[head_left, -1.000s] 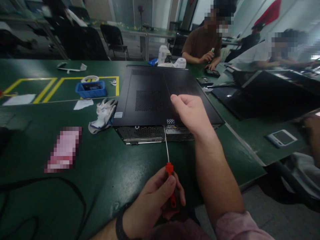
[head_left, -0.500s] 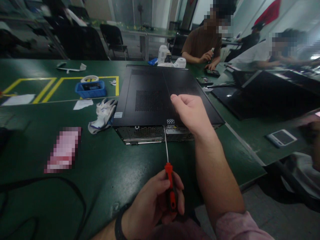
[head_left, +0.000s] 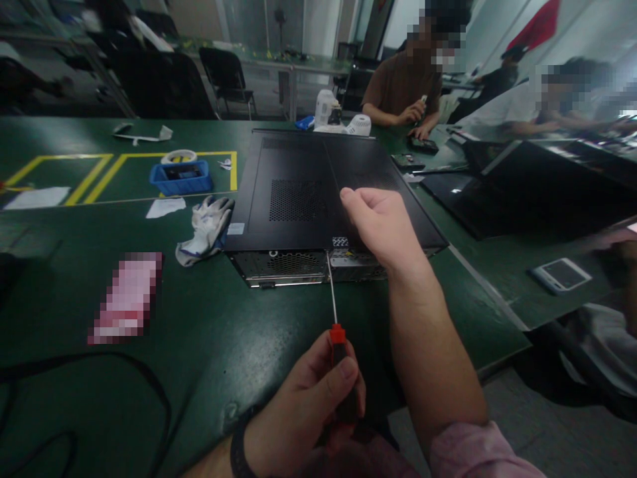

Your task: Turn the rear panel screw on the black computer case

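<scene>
Left hand (head_left: 303,405) wraps screwdriver (head_left: 334,325) handle; shaft points straight away into computer case (head_left: 318,192) rear edge (right hand (head_left: 381,226) fisted, resting atop case).

The scene is dim and murky, with brighter daylight coming from the windows beyond the table's far edge. A soft sheen lies on the green table (head_left: 239,345) near its front edge. Wide-angle distortion bends lines toward the corners, and the far right side is smeared and blurred.

No legible text, brand or number found; small white sticker on computer case (head_left: 318,192) too blurred to read.
</scene>
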Demonstrator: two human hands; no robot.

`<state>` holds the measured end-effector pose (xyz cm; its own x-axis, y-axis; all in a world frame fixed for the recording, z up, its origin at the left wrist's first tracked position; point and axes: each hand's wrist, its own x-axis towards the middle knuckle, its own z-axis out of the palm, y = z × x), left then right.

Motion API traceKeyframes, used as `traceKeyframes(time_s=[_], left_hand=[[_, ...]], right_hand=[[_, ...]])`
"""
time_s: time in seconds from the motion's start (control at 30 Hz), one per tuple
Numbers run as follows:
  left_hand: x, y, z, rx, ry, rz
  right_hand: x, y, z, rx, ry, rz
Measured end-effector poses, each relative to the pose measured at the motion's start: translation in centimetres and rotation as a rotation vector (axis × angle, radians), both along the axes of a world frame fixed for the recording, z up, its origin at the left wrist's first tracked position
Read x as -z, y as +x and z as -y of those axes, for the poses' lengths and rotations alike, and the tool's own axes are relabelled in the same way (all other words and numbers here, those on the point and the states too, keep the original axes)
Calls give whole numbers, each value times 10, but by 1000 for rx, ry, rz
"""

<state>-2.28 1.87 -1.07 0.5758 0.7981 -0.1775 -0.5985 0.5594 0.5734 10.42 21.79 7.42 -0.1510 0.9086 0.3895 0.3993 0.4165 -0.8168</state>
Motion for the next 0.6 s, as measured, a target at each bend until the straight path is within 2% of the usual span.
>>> traceKeyframes(time_s=[0.13, 0.3, 0.47, 0.6], left_hand=[[-1, 0, 0, -15, -32, -75], [-5, -2, -1, 3, -44, -80], [-2, -5, -3, 32, -110, 28], [3, -6, -1, 45, -82, 130]], right_hand=[[-1, 0, 1, 5, 0, 9], [-1, 0, 1, 7, 4, 8], [0, -1, 1, 7, -7, 0], [-1, -1, 2, 11, -9, -3]])
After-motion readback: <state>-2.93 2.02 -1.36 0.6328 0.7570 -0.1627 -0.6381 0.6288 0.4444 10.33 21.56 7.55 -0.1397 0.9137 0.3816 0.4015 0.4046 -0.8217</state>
